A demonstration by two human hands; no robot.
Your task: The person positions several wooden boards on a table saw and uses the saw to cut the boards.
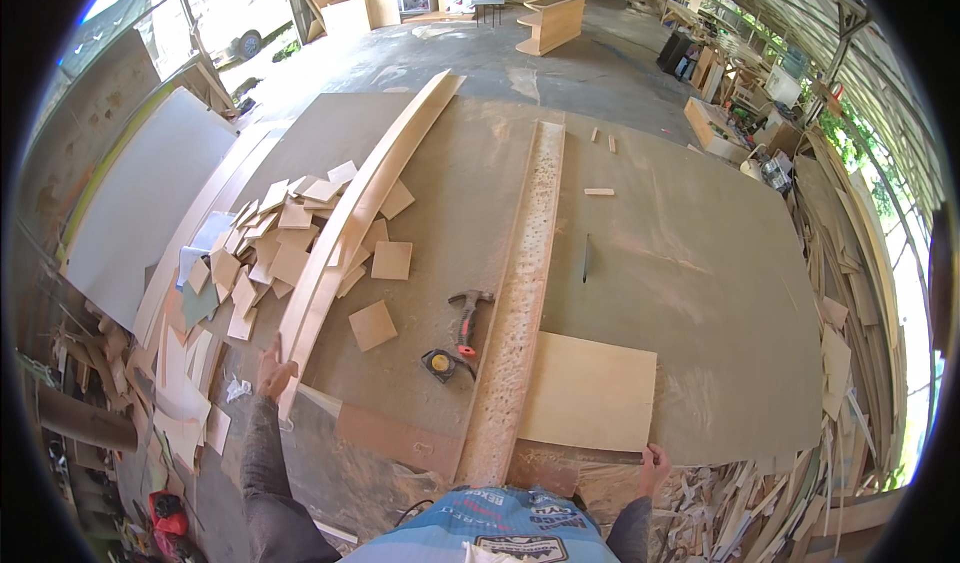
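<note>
My left hand point(273, 370) is at the near end of a long, narrow wooden plank point(345, 231), touching its left edge with a finger stretched forward. The plank slants away across a heap of small square wood pieces point(270, 243). At the table's front edge my right hand point(655, 470) grips the near right corner of a pale rectangular plywood panel point(590, 391). The panel lies flat beside a long board with a rough, pitted face point(518, 303). Left of that board lie a claw hammer point(467, 321) with a red and black handle and a tape measure point(438, 365).
The large brown tabletop point(690, 303) carries a thin dark tool point(587, 259) and small wood strips point(599, 192). Offcuts point(720, 508) pile up at lower right, and long boards point(850, 263) lean along the right side. A wooden shelf unit point(553, 25) stands beyond the table.
</note>
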